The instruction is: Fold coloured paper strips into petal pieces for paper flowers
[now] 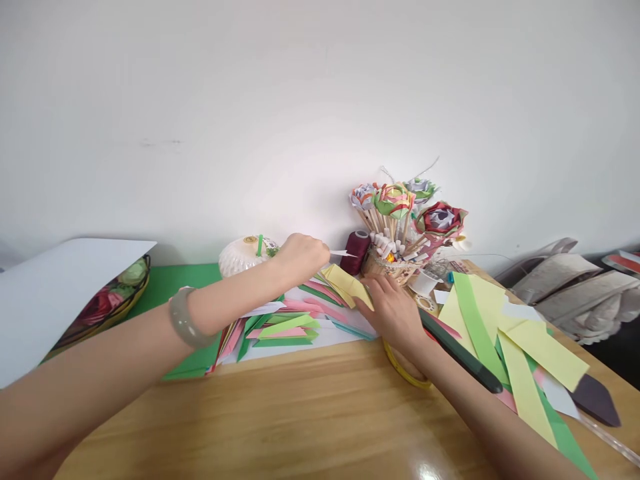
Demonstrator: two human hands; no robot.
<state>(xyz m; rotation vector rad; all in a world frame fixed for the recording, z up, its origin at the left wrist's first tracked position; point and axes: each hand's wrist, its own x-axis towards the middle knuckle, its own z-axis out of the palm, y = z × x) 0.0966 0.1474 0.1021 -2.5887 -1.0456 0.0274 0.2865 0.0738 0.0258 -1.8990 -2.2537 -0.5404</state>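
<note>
My left hand [303, 253] is closed, raised over the pile of folded paper. A thin white pointed piece [345, 253], apparently paper, sticks out from its right side. My right hand [394, 310] lies lower, with thumb and fingers against a folded yellow paper piece [345, 283]. Between and below the hands spread folded paper pieces [290, 327] in green, pink and white. Just behind the right hand stands a maroon thread spool [357, 252]. Partly under the right wrist is a yellow ring-shaped thing [407, 373].
A basket [393, 267] holds paper flowers [395, 200] on sticks by the wall. Yellow and green paper strips [530, 347] and a long dark green object [465, 353] lie right. A white domed container [243, 253] stands behind the left arm. White paper [65, 287] covers a flower basket [125, 293].
</note>
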